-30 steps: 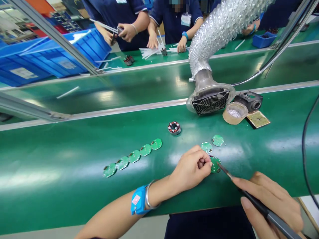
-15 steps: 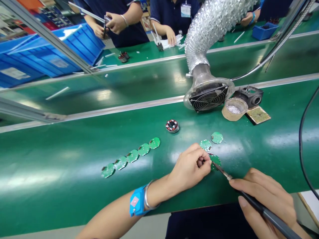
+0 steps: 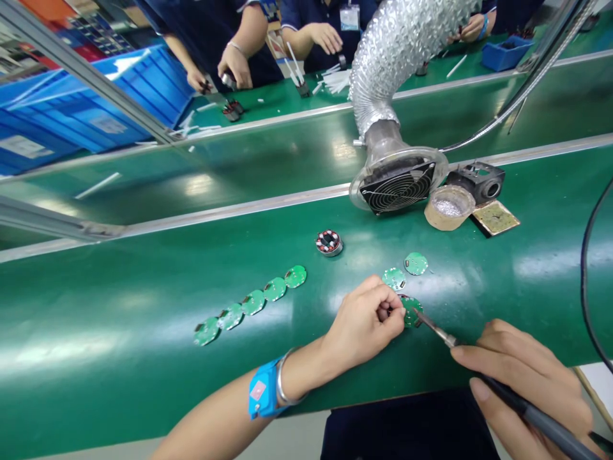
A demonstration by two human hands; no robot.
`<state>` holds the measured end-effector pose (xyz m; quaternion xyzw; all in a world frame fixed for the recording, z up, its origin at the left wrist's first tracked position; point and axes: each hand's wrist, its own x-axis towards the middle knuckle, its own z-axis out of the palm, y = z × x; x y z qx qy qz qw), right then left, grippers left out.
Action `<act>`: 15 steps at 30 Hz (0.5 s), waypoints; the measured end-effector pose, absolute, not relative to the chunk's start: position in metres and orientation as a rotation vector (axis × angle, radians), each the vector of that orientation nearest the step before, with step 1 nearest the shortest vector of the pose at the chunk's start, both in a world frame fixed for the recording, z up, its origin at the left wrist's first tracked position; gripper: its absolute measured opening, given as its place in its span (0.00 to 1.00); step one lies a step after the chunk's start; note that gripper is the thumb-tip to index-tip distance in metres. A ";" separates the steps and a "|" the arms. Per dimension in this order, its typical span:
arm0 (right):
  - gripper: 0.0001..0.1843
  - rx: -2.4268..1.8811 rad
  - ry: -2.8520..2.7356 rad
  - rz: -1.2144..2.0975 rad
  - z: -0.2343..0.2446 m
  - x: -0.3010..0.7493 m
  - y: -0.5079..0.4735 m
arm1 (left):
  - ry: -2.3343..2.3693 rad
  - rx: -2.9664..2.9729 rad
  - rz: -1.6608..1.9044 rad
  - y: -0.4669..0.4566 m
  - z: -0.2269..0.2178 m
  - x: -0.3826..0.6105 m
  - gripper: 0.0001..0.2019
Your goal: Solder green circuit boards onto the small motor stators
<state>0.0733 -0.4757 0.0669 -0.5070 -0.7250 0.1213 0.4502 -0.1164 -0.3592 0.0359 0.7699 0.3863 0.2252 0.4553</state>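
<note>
My right hand [image 3: 531, 383] is closed around the dark handle of a soldering iron [image 3: 507, 393]. Its tip points left and lies over a round green circuit board [image 3: 412, 310]. My left hand [image 3: 371, 313], with a blue strap and a metal bangle at the wrist, pinches at that board's left edge; what sits between the fingertips is hidden. A bit of dark red shows along the board's upper left rim. Just behind lie two more round boards, one [image 3: 393, 278] close to my left knuckles and another [image 3: 416, 263] further right.
A row of several round boards [image 3: 253, 301] lies left, near a copper-wound motor stator [image 3: 329, 243]. Behind stand a fume extractor fan [image 3: 400, 185], a tub of solder-coloured material [image 3: 449, 207], a black holder [image 3: 479, 180] and a sponge tray [image 3: 495, 218]. Co-workers' hands [image 3: 235, 66] work across the bench.
The soldering iron and my right hand have shifted slightly right, the tip moving from my left fingertips onto the board. My left hand stays put. Across the bench, co-workers' hands have moved.
</note>
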 end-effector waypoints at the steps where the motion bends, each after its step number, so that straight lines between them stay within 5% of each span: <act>1: 0.17 -1.274 -1.771 0.287 0.070 0.076 -0.473 | 0.955 1.898 0.552 -0.359 0.036 -0.116 0.03; 7: 0.17 -1.467 -1.720 -0.246 0.059 0.126 -0.406 | 0.961 1.892 0.541 -0.359 0.036 -0.115 0.03; 15: 0.08 -1.424 -1.940 0.098 0.027 0.145 -0.383 | 0.829 1.821 0.543 -0.358 0.032 -0.127 0.05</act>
